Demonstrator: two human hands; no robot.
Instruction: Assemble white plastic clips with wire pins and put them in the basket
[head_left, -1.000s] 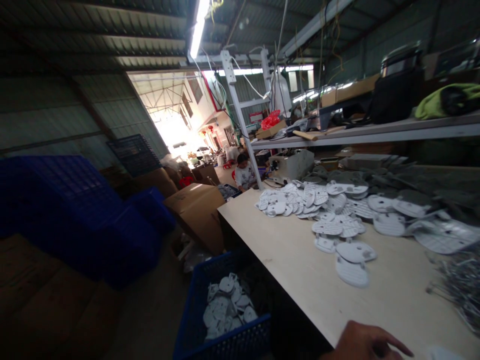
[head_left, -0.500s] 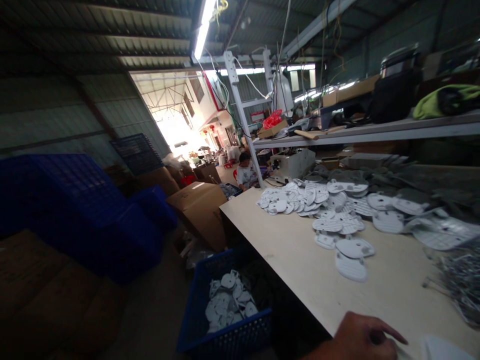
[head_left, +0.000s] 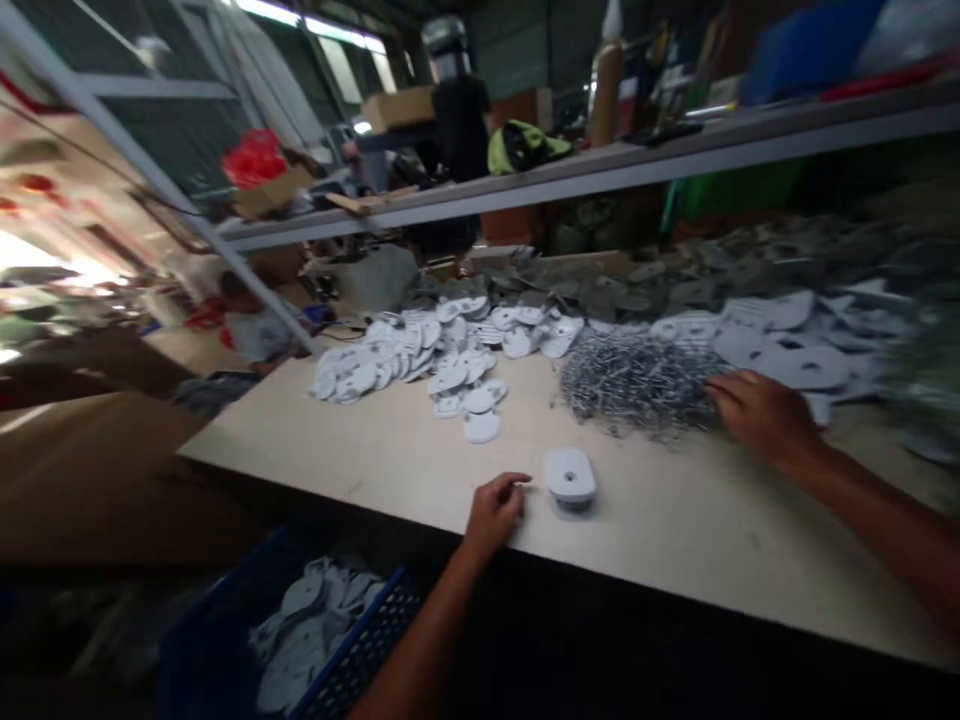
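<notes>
My left hand [head_left: 495, 515] rests at the table's front edge, its fingertips pinched close beside a small white rounded plastic piece [head_left: 570, 478]. A thin metal pin seems to stick out of those fingers, though it is faint. My right hand [head_left: 765, 420] lies farther right, its fingers curled against the edge of a heap of thin metal pins [head_left: 637, 385]. Blur hides whether it holds any. Left of the heap lies a pile of white perforated plastic plates [head_left: 397, 355], on the pale wooden table [head_left: 360, 450].
A blue mesh crate [head_left: 360, 620] of white plates [head_left: 300, 625] sits below the table's front edge. Grey plates [head_left: 600, 285] are heaped at the back, beneath a long shelf [head_left: 600, 170]. A seated person [head_left: 259, 335] works beyond the table's left end.
My view has swung right, bringing the metal pin heap to the middle. Both hands now show on the table, and the white plastic piece stands between them.
</notes>
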